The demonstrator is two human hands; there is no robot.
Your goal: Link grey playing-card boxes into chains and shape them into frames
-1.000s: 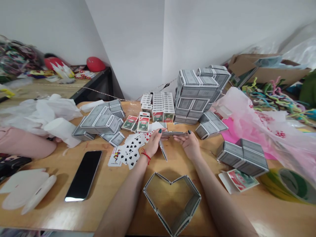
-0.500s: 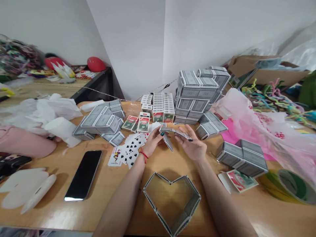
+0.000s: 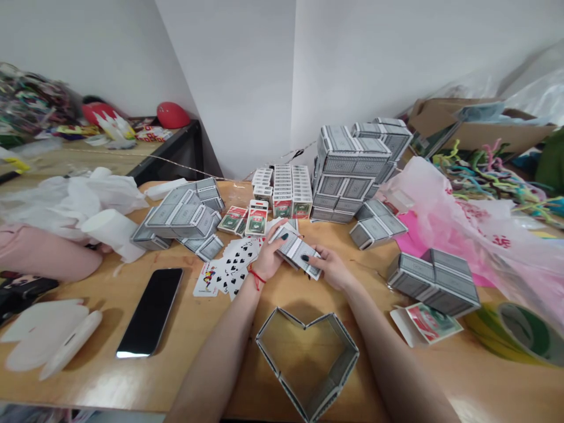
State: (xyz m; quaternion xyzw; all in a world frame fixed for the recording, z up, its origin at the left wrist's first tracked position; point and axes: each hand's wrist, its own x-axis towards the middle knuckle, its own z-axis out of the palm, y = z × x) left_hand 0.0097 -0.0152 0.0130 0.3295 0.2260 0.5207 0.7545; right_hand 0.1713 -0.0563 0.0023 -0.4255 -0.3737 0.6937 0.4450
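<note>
Both of my hands hold a folded strip of grey-backed playing cards (image 3: 297,251) just above the wooden table (image 3: 198,346). My left hand (image 3: 271,255), with a red string at the wrist, grips its left end with the thumb on top. My right hand (image 3: 330,267) pinches its lower right end. In front of me, nearer than my hands, stands a heart-shaped frame made of cards (image 3: 307,358). Face-up cards (image 3: 231,264), spades and a joker, lie fanned beside my left hand.
Grey card blocks are stacked at the back (image 3: 352,170), left (image 3: 183,214) and right (image 3: 434,282). Card packs (image 3: 282,191) stand behind. A black phone (image 3: 151,311) lies at left, a pink plastic bag (image 3: 476,235) and tape roll (image 3: 524,332) at right. A person's pink sleeve (image 3: 44,255) rests far left.
The card strip, held flat between both hands before, has been tilted and folded down so its grey backs face me. My right hand has closed in on its lower end.
</note>
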